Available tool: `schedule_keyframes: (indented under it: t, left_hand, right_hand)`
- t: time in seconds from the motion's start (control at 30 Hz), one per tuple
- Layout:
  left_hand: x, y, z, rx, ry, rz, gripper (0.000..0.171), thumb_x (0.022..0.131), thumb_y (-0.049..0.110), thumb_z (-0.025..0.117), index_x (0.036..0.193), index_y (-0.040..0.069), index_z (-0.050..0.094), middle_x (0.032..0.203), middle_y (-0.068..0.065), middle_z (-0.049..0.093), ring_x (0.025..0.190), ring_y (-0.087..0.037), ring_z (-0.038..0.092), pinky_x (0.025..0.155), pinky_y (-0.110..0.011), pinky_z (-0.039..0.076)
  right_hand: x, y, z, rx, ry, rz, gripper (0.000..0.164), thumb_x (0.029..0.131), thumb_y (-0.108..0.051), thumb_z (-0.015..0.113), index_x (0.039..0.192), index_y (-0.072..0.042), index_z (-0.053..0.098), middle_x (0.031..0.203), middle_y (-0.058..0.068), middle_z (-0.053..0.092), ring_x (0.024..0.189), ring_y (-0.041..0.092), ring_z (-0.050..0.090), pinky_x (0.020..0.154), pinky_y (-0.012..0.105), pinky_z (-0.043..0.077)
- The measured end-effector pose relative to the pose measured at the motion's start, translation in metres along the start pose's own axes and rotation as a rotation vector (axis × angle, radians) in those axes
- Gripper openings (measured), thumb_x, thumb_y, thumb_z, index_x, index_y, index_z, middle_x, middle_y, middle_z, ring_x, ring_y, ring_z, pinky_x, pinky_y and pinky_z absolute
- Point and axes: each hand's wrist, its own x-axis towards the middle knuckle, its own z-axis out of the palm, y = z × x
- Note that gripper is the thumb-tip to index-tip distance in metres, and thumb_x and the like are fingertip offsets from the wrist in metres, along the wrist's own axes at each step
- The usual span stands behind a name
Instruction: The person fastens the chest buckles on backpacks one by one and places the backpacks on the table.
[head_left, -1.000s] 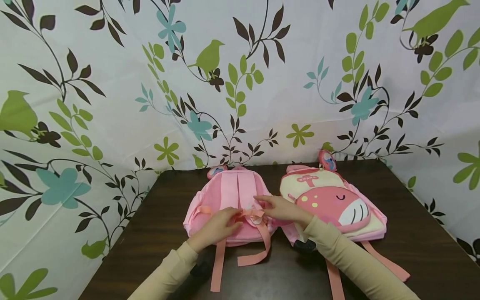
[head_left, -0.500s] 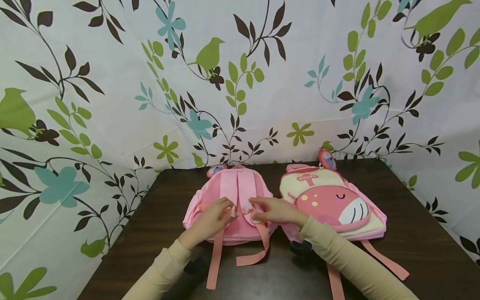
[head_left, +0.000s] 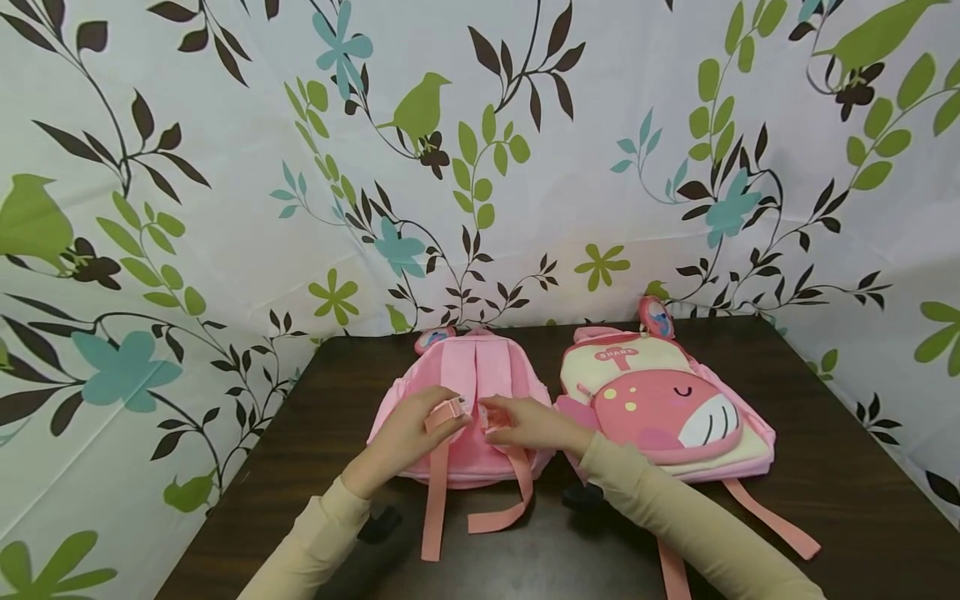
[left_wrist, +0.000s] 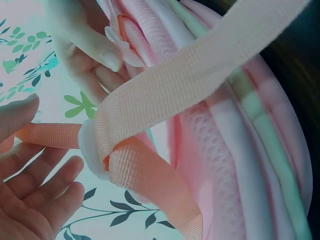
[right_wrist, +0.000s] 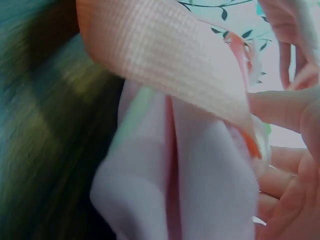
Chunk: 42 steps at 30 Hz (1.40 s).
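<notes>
A pink backpack (head_left: 480,458) lies with its back and shoulder straps facing up. Over its left strap my left hand (head_left: 408,425) pinches an orange webbing strap (head_left: 447,410) with a small pale buckle at its end. In the left wrist view this strap (left_wrist: 52,135) passes between thumb and fingers to a white slider (left_wrist: 90,145). My right hand (head_left: 536,425) pinches a white plastic buckle piece (left_wrist: 122,47) at the right strap. The two hands face each other, a small gap apart, over the middle of the bag. My right fingers partly hide the piece they hold.
A second backpack (head_left: 667,408), pink and cream with a whale face, lies front up at the right, under my right forearm. Loose orange strap ends (head_left: 435,517) trail toward the front of the dark table (head_left: 300,475). A patterned cloth (head_left: 555,192) hangs behind.
My hands, close together at the right strap a second ago, have separated. The left has moved left and up with the orange strap; the right has shifted slightly left.
</notes>
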Motion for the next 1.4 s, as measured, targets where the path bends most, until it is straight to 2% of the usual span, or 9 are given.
schedule_keyframes:
  t: [0.2, 0.3, 0.43, 0.77, 0.83, 0.93, 1.03, 1.27, 1.4]
  left_hand:
    - [-0.002, 0.003, -0.004, 0.004, 0.055, -0.034, 0.029, 0.09, 0.027, 0.078, 0.112, 0.009, 0.072, 0.108, 0.001, 0.072, 0.1, -0.015, 0.068, 0.089, -0.041, 0.056]
    - [-0.003, 0.003, -0.005, 0.009, 0.085, -0.042, 0.029, 0.09, 0.028, 0.079, 0.112, 0.01, 0.072, 0.108, 0.001, 0.073, 0.099, -0.016, 0.068, 0.088, -0.041, 0.056]
    - [-0.004, 0.002, -0.007, 0.005, 0.124, -0.049, 0.03, 0.088, 0.028, 0.081, 0.111, 0.01, 0.073, 0.108, 0.001, 0.074, 0.097, -0.015, 0.069, 0.086, -0.042, 0.057]
    - [-0.003, 0.001, -0.008, -0.026, 0.151, -0.082, 0.031, 0.088, 0.029, 0.081, 0.112, 0.01, 0.074, 0.11, 0.001, 0.074, 0.101, -0.015, 0.068, 0.089, -0.042, 0.056]
    - [-0.004, 0.001, -0.009, -0.03, 0.159, -0.085, 0.03, 0.088, 0.029, 0.081, 0.111, 0.011, 0.075, 0.108, 0.003, 0.074, 0.098, -0.013, 0.068, 0.086, -0.041, 0.056]
    - [-0.004, 0.001, -0.009, -0.042, 0.175, -0.088, 0.029, 0.087, 0.03, 0.081, 0.111, 0.013, 0.075, 0.106, 0.005, 0.074, 0.093, -0.011, 0.066, 0.082, -0.038, 0.057]
    - [-0.003, 0.001, -0.011, -0.061, 0.194, -0.084, 0.029, 0.087, 0.03, 0.081, 0.11, 0.014, 0.074, 0.105, 0.006, 0.074, 0.09, -0.01, 0.065, 0.079, -0.037, 0.057]
    - [-0.001, 0.001, -0.014, -0.103, 0.25, -0.094, 0.027, 0.087, 0.029, 0.081, 0.109, 0.016, 0.074, 0.105, 0.006, 0.074, 0.088, -0.01, 0.064, 0.076, -0.034, 0.056]
    - [-0.001, 0.001, -0.016, -0.153, 0.285, -0.114, 0.027, 0.086, 0.029, 0.082, 0.109, 0.019, 0.073, 0.104, 0.006, 0.073, 0.088, -0.011, 0.064, 0.074, -0.031, 0.056]
  right_hand:
    - [0.014, 0.0, 0.016, -0.177, 0.024, -0.047, 0.055, 0.092, -0.024, 0.073, 0.141, -0.004, 0.056, 0.121, 0.008, 0.068, 0.101, 0.021, 0.062, 0.098, 0.047, 0.048]
    - [0.019, -0.002, 0.022, -0.277, 0.036, -0.079, 0.045, 0.092, -0.023, 0.072, 0.132, -0.006, 0.063, 0.102, 0.004, 0.071, 0.094, 0.019, 0.063, 0.106, 0.052, 0.038]
    - [0.021, -0.005, 0.026, -0.346, 0.039, -0.101, 0.031, 0.093, -0.023, 0.07, 0.122, -0.011, 0.07, 0.086, -0.004, 0.069, 0.097, 0.018, 0.065, 0.114, 0.064, 0.021]
    - [0.022, -0.004, 0.027, -0.348, 0.073, -0.144, 0.015, 0.092, -0.012, 0.071, 0.106, -0.011, 0.075, 0.09, -0.006, 0.071, 0.088, 0.009, 0.063, 0.113, 0.067, 0.021]
    - [0.021, -0.003, 0.025, -0.325, 0.072, -0.154, 0.013, 0.092, -0.011, 0.071, 0.104, -0.011, 0.076, 0.088, -0.006, 0.071, 0.082, 0.008, 0.062, 0.11, 0.06, 0.032]
    - [0.019, -0.003, 0.021, -0.286, 0.062, -0.162, 0.015, 0.092, -0.009, 0.072, 0.106, -0.009, 0.076, 0.09, -0.004, 0.072, 0.077, 0.007, 0.058, 0.095, 0.041, 0.048]
    - [0.016, -0.006, 0.014, -0.253, 0.058, -0.169, 0.019, 0.092, -0.006, 0.071, 0.11, -0.007, 0.076, 0.096, 0.0, 0.073, 0.077, 0.008, 0.057, 0.075, 0.028, 0.051]
    - [0.008, -0.012, -0.001, -0.202, 0.113, -0.149, 0.022, 0.094, -0.008, 0.071, 0.115, -0.008, 0.076, 0.1, 0.0, 0.073, 0.081, 0.01, 0.059, 0.076, 0.027, 0.052]
    - [0.004, -0.014, -0.012, -0.136, 0.149, -0.168, 0.023, 0.094, -0.009, 0.071, 0.117, -0.007, 0.075, 0.094, -0.002, 0.071, 0.077, 0.009, 0.057, 0.07, 0.025, 0.05]
